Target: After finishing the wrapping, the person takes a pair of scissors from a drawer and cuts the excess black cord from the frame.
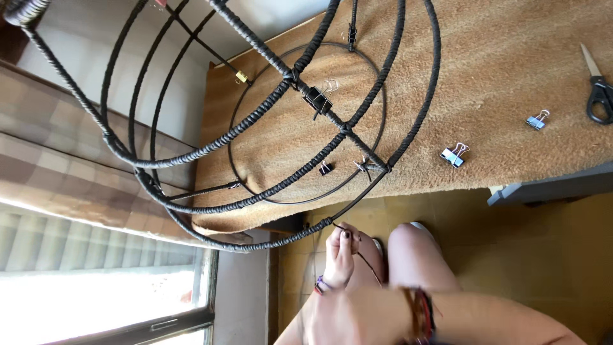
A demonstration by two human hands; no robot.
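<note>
A large dome-shaped wire frame (pixel 255 128) rests on a brown mat (pixel 498 83), and most of its ribs are wrapped in black cord. My left hand (pixel 341 254) pinches a thin black cord (pixel 364 259) against the end of the wrapped section on the frame's lowest ring. From there the cord trails down towards my right hand (pixel 354 316). That hand is blurred at the bottom of the view, with bracelets on its wrist. Whether it grips the cord I cannot tell. My bare knee (pixel 415 249) is beside both hands.
A black binder clip (pixel 317 99) grips the frame's centre crossing. A gold clip (pixel 241 76) and a small black one (pixel 325 168) sit on the rings. Two loose silver clips (pixel 454 154) (pixel 537 120) and black-handled scissors (pixel 599 96) lie on the mat. A window is at the lower left.
</note>
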